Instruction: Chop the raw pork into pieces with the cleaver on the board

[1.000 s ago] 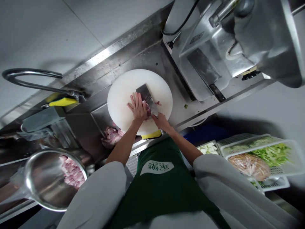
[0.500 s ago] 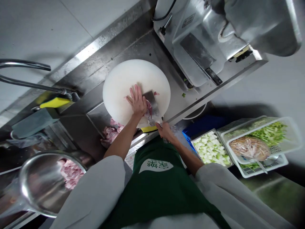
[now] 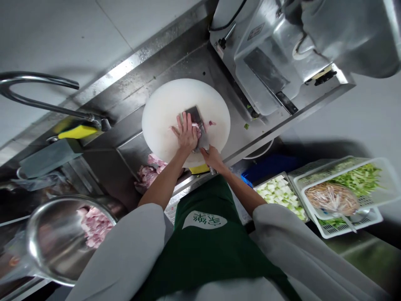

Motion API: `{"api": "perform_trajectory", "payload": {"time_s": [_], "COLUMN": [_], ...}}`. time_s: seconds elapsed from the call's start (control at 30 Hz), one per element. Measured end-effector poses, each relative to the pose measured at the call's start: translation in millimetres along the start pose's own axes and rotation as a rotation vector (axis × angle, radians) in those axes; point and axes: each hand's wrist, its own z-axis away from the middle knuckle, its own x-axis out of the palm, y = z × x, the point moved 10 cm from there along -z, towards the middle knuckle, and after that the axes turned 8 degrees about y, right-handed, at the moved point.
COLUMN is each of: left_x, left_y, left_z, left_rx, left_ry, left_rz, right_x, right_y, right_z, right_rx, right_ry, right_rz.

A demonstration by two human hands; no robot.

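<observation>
Near the front edge of the board [image 3: 163, 104], the right hand [image 3: 213, 159] grips a cleaver [image 3: 204, 140]; meat [image 3: 197, 130] sliding beneath the spread left hand [image 3: 188, 137] could cause cuts.

A pale wall [image 3: 56, 37] above a steel counter [image 3: 188, 62]
From here I see a thin seam [image 3: 114, 25] running down the wall, and the counter's raised back edge [image 3: 120, 70] shining brightly.

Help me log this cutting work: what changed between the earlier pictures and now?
The right hand drew the cleaver nearer, then pushed it away again over the cutting board. Nothing was newly gripped or let go. The left hand stays spread on the meat; the steel bowl stays put. The camera also shifted slightly.
</observation>
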Motion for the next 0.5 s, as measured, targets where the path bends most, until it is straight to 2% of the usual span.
{"api": "perform_trajectory", "payload": {"time_s": [0.1,0.23,0.5], "left_x": [-1.9,-5.4,-11.7], "left_y": [-6.9,-10.2,-11.9], "left_z": [0.9,3.4,5.1], "left_rx": [-0.019,-0.021,0.032], "left_ry": [0.005,0.010,0.078], "left_rz": [-0.015,-0.009,0.060], "right_x": [2.1,6.4,8.9], "right_y": [-14.6,-12.3,23.4], "right_z": [-10.9,-5.0,62.3], "right_rx": [-0.037,-0.038,0.018], "right_ry": [0.035,0.073,0.046], "right_rz": [0.081,0.184,0.319]}}
